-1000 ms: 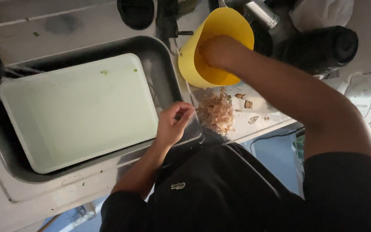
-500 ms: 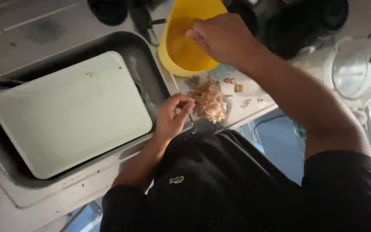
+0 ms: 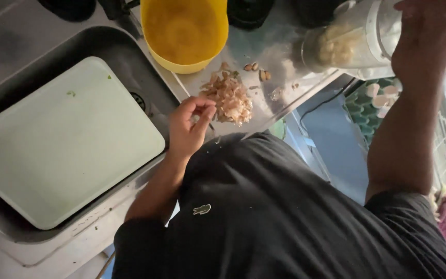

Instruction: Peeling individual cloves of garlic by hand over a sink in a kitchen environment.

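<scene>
Pinching its fingertips together, the left hand (image 3: 188,126) hovers at the counter's edge just beside a heap of papery peels (image 3: 229,98), thumb and forefinger closed as if on a scrap too small to make out; whether anything sits between them cannot be told. The peels are thin, curled flakes, pale tan to pinkish, piled loosely on the steel counter (image 3: 274,62), with a few darker loose bits scattered a little beyond them toward the bowl. The right hand (image 3: 427,36) is up at the far right, laid over the top of a clear blender jar (image 3: 354,39) that lies tilted, its fingers curved around the rim; how firmly it grips is unclear in the dim light. Inside the jar shows a cluster of pale, rounded, cream-coloured cloves (image 3: 335,47). A yellow plastic bowl (image 3: 184,31) stands behind the peels, close to them but not touching. To the left, a pale green cutting board (image 3: 63,144) rests across the steel sink (image 3: 104,46), with small green flecks on its surface. The person's dark shirt fills the lower part of the view.
</scene>
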